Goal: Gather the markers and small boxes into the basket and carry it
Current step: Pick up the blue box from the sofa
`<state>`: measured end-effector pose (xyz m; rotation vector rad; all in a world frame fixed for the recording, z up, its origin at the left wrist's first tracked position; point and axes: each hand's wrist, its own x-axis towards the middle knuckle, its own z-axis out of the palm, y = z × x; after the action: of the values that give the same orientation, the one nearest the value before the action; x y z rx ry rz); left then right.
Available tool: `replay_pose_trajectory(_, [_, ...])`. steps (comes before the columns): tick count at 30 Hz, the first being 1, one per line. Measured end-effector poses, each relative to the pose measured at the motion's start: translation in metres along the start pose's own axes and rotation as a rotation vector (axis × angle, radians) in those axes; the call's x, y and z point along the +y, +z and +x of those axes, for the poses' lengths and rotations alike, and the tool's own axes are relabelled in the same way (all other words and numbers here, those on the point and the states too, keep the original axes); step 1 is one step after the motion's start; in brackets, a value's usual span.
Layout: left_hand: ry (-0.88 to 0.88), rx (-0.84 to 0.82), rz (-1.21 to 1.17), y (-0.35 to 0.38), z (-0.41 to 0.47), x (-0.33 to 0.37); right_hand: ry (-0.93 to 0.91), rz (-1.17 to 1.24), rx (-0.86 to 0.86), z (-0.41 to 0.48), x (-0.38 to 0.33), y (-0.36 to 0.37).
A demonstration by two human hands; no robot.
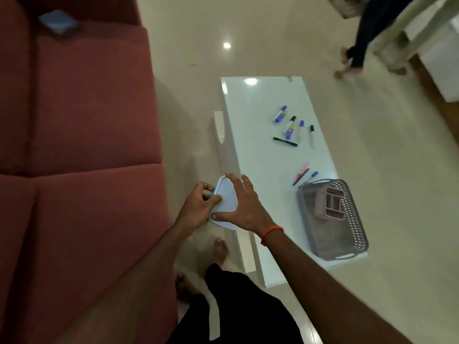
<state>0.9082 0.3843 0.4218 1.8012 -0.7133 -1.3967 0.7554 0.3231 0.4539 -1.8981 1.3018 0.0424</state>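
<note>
While the red sofa [82, 135] fills your left side, the white tabletop [260, 150] stretches ahead of you over the pale floor, and another person's legs [360, 40] pass at the far right. On the near right corner of that tabletop sits the grey basket [357, 234], holding only a pink divided box [330, 203] so far. You hold a small blue-rimmed box [224, 197] above the tabletop's near left edge, well apart from the basket: your left hand [201, 204] pinches its left rim, and your right hand [242, 207] lies spread across the lid, fingers open. None of the markers looks gathered yet. One cluster of markers [291, 127] lies mid-tabletop; a smaller group of pens [304, 176] rests just beside the basket's far rim. By my reckoning you are early on: one box in, one in your hands, all markers and the carrying left.
</note>
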Motion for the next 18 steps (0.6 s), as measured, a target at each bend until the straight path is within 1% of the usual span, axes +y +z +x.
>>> replay_pose_trajectory(4, [-0.015, -0.057, 0.066, 0.042, 0.019, 0.028, 0.035, 0.011, 0.081, 0.005, 0.032, -0.034])
replay_pose_trajectory(7, [-0.017, -0.114, 0.098, 0.069, 0.044, 0.039, 0.015, -0.019, 0.09, 0.023, 0.06, -0.058])
replay_pose_trajectory(10, [-0.03, -0.19, 0.099, 0.096, 0.07, 0.045, -0.052, -0.138, 0.044, 0.044, 0.091, -0.066])
replay_pose_trajectory(12, [-0.068, -0.229, 0.094, 0.117, 0.091, 0.048, -0.073, -0.26, 0.057, 0.061, 0.116, -0.066])
replay_pose_trajectory(14, [-0.091, -0.271, 0.126, 0.127, 0.103, 0.049, -0.065, -0.331, 0.094, 0.07, 0.133, -0.064])
replay_pose_trajectory(16, [-0.076, -0.335, 0.251, 0.143, 0.116, 0.046, 0.006, -0.361, 0.115, 0.08, 0.16, -0.064])
replay_pose_trajectory(18, [-0.042, -0.396, 0.423, 0.155, 0.122, 0.042, 0.115, -0.354, 0.108, 0.087, 0.191, -0.059])
